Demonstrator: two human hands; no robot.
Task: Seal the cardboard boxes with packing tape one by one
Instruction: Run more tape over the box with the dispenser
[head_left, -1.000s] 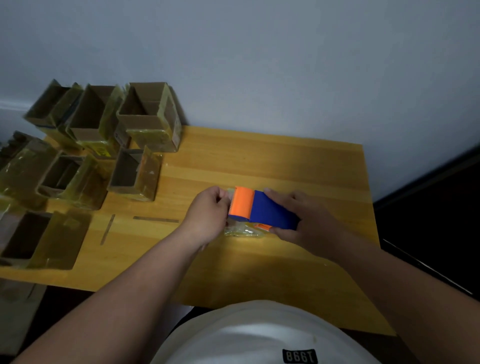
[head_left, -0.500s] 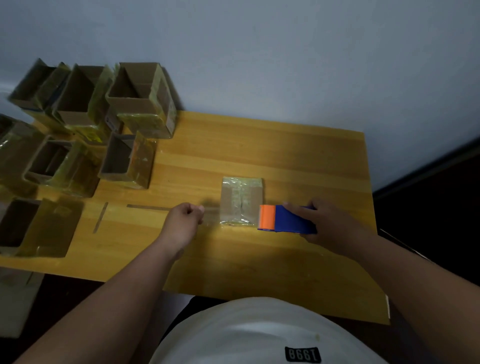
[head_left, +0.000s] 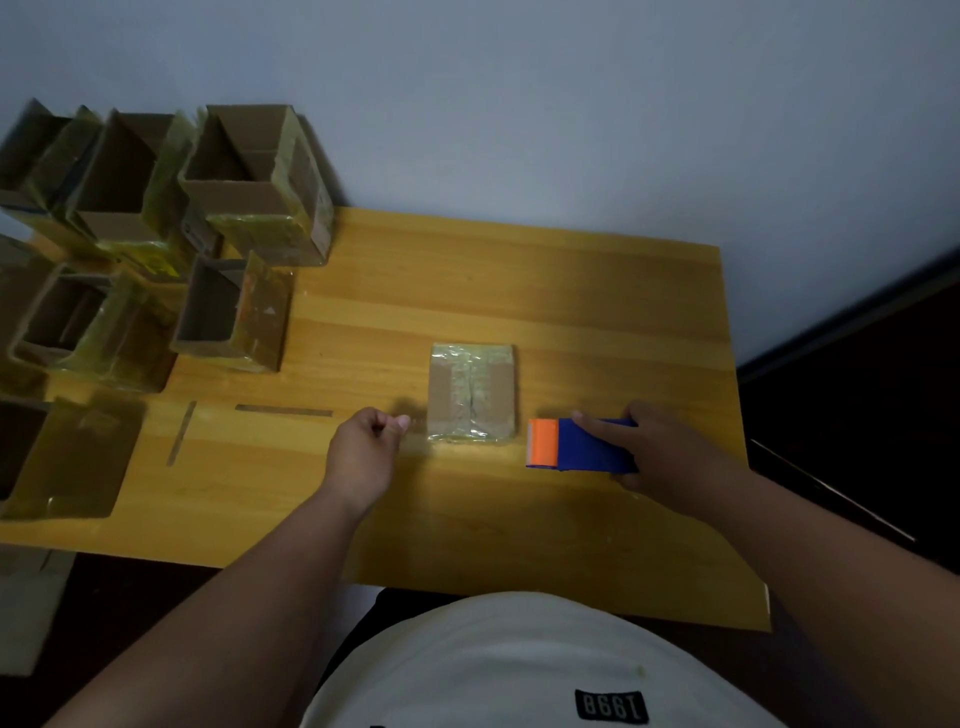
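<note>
A yellow wooden table (head_left: 519, 291) stands against a pale grey-blue wall (head_left: 519, 104), with a dark floor to the right. At the table's left end a cluster of open cardboard boxes (head_left: 156, 249), wrapped in shiny tape, crowds together. Near the front edge, the left hand (head_left: 363, 452) is curled, its thumb and forefinger pinched together; a faint clear strip of tape seems to run from it towards the box, though it is too blurred to be sure. Just to its right lies a small closed cardboard box (head_left: 472, 395), flat on the table, its top glossy with tape. Further right, the right hand (head_left: 670, 457) grips a blue and orange tape dispenser (head_left: 576, 446) close to the box's near right corner.
</note>
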